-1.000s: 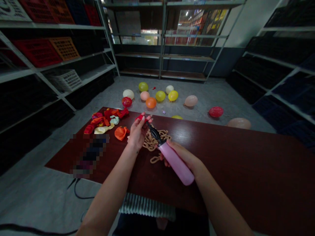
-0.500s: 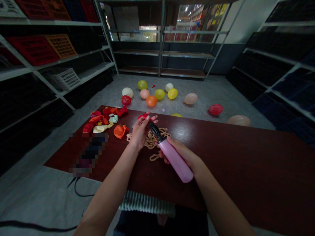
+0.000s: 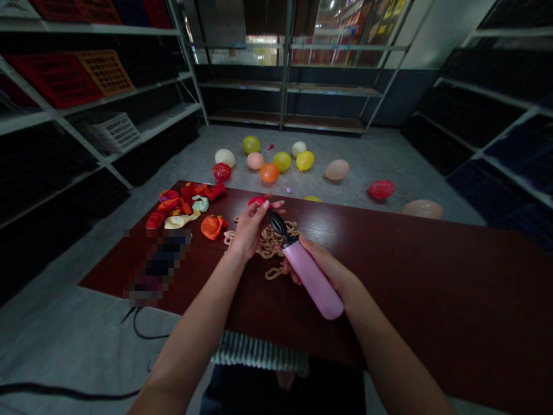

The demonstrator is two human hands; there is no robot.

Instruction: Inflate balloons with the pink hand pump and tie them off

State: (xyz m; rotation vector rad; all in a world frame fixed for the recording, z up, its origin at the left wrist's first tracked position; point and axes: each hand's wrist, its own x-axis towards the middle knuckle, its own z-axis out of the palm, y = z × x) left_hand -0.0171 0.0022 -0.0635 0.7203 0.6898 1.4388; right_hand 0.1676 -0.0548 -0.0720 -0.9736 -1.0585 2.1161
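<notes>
My right hand (image 3: pixel 322 262) is wrapped round a pink pump (image 3: pixel 314 281), which slants up and left to its black nozzle end (image 3: pixel 277 223). At the nozzle's tip, my left hand (image 3: pixel 252 227) pinches a small red balloon (image 3: pixel 257 200), partly hidden by its fingers. Beneath both hands lies a tan knotted cord or chain (image 3: pixel 270 242) on the dark red table (image 3: pixel 410 276). An orange deflated balloon (image 3: pixel 212 227) rests left of my left hand. Farther left is a pile of limp balloons (image 3: pixel 184 203), mostly red and orange, with a pale yellow and a mint one.
A blurred-out item (image 3: pixel 162 265) lies at the table's left. Several inflated balloons, among them an orange one (image 3: pixel 269 173) and a red one (image 3: pixel 381 189), are on the floor past the table. Shelves (image 3: pixel 147 31) with crates stand left; a black cable (image 3: pixel 73 394) runs lower left.
The view has shifted slightly. Both hands, with the pump and the red balloon, are a little farther right, and the red balloon is now apart from the nozzle's visible tip or hidden there.
</notes>
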